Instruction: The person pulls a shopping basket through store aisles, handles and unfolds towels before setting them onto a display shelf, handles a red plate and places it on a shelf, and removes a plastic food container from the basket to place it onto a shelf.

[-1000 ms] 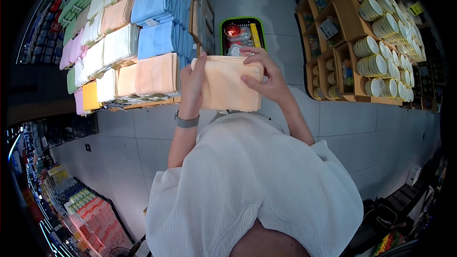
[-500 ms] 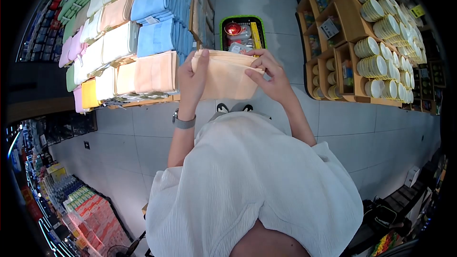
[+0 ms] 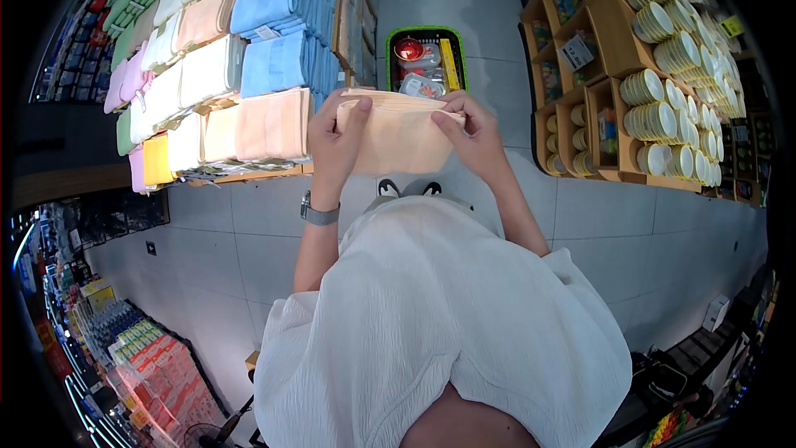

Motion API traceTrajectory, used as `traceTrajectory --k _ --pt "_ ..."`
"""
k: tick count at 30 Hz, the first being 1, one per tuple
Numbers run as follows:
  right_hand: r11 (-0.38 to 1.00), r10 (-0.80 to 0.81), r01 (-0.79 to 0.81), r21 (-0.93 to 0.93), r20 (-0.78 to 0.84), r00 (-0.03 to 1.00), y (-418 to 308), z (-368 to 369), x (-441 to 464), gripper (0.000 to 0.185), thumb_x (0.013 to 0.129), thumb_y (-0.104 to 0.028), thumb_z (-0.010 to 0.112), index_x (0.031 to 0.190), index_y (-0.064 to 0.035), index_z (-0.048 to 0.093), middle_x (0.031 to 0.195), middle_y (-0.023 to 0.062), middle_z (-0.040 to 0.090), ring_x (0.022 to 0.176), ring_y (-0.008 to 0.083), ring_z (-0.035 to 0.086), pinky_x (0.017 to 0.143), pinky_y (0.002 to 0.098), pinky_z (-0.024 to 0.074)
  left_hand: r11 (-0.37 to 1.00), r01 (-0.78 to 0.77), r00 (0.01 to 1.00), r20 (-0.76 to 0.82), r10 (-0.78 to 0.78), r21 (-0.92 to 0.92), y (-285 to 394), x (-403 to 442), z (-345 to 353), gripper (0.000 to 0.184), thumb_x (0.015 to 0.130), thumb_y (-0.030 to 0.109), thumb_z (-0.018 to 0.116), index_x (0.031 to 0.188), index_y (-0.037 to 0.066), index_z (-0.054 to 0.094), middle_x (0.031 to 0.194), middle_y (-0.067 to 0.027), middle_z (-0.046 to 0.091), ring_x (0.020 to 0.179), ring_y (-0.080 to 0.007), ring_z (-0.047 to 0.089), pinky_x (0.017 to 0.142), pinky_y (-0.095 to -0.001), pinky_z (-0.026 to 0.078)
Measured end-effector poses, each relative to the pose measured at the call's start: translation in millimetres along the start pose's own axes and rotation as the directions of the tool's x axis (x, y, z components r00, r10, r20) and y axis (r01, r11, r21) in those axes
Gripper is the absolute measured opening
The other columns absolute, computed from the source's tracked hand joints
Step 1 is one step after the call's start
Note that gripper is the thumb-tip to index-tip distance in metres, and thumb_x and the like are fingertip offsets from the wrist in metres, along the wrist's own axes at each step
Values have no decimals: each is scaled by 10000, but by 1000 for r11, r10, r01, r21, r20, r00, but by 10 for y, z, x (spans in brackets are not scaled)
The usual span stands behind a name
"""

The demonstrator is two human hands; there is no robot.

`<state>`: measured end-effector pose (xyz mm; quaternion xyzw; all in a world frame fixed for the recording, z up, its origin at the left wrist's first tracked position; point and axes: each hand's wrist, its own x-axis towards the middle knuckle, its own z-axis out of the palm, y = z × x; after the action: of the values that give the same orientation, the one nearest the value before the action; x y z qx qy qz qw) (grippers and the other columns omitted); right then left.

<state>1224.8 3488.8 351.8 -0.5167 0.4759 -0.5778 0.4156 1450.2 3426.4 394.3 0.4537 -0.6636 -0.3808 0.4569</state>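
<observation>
A folded peach towel [image 3: 402,141] hangs between my two hands in front of my body, its layered folds showing along the upper edge. My left hand [image 3: 336,137] grips its left end, thumb on top. At the right upper corner, my right hand [image 3: 473,133] pinches the cloth between thumb and fingers. Just beyond the towel, a green-rimmed black basket [image 3: 463,54] stands on the floor, holding a red round item [image 3: 408,50], clear packages [image 3: 421,85] and a long yellow box [image 3: 449,64].
Stacks of blue towels [image 3: 274,64], peach towels [image 3: 274,126] and white towels [image 3: 211,72] fill a display at the left. At the right stands a wooden shelf [image 3: 613,54] with rows of cups [image 3: 655,120]. Boxed goods [image 3: 162,373] are at the lower left.
The towel has tilted, so its layered upper edge shows more and my shoes have come into view below it. My right hand's fingers have closed onto the corner.
</observation>
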Motion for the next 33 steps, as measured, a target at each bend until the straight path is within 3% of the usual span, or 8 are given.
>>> traceTrajectory --k 2,4,8,11,14,16,26,33 --pt "997 39 -36 66 -38 999 51 0 26 154 950 -121 721 974 -7 621 1080 76 663 982 133 625 837 266 508 990 -142 990 12 143 -22 69 41 41 238 1009 209 678 1089 -15 682 1046 -70 715 820 -103 650 695 -219 500" --pt "987 122 -110 120 -98 988 107 -22 71 199 930 -137 756 1004 -2 630 1077 63 666 990 108 617 821 246 508 959 -37 999 -23 32 -280 205 34 125 316 996 161 689 1251 -7 605 1085 -82 714 863 -120 678 714 -221 530" --pt "941 308 -268 207 -189 933 168 35 126 205 960 -190 727 1045 -30 631 1047 61 678 883 75 620 746 231 505 957 193 980 78 -180 -218 -151 82 49 444 991 101 664 1381 -21 491 1127 -120 724 945 -150 688 807 -266 574" --pt "565 695 -667 486 157 702 361 55 43 357 962 -303 717 1168 -23 637 1158 92 688 952 120 666 793 269 541 862 457 886 26 -463 -219 -741 133 56 429 979 95 677 1354 -37 515 1128 -127 726 951 -162 699 795 -272 581" --pt "352 729 -745 567 332 598 817 166 -173 494 963 -356 692 1295 -2 597 1226 110 680 1037 179 688 869 316 558 655 705 685 20 -729 -272 -1550 43 43 408 995 162 661 1333 -34 545 1120 -133 732 941 -181 719 769 -286 596" --pt "401 751 -805 438 346 562 1011 207 -257 551 969 -320 673 1368 37 545 1246 121 675 1099 211 686 932 350 553 279 810 486 325 -811 -516 -1923 -42 -15 478 936 252 735 1256 -69 585 960 -122 735 817 -195 727 703 -312 595" --pt "542 730 -734 410 204 653 1047 158 6 517 949 -295 680 1310 61 576 1180 142 696 1037 227 714 832 356 589 349 878 460 379 -803 -326 -1155 -285 -93 473 996 274 648 1306 -77 578 1229 -161 671 1073 -238 696 887 -346 610" --pt "582 731 -703 409 116 673 948 120 35 467 964 -303 651 1260 53 588 1075 133 696 865 202 702 645 339 570 610 743 666 223 -712 -273 -1088 -235 44 511 970 272 705 1292 -97 558 1133 -152 699 991 -199 707 817 -319 596"
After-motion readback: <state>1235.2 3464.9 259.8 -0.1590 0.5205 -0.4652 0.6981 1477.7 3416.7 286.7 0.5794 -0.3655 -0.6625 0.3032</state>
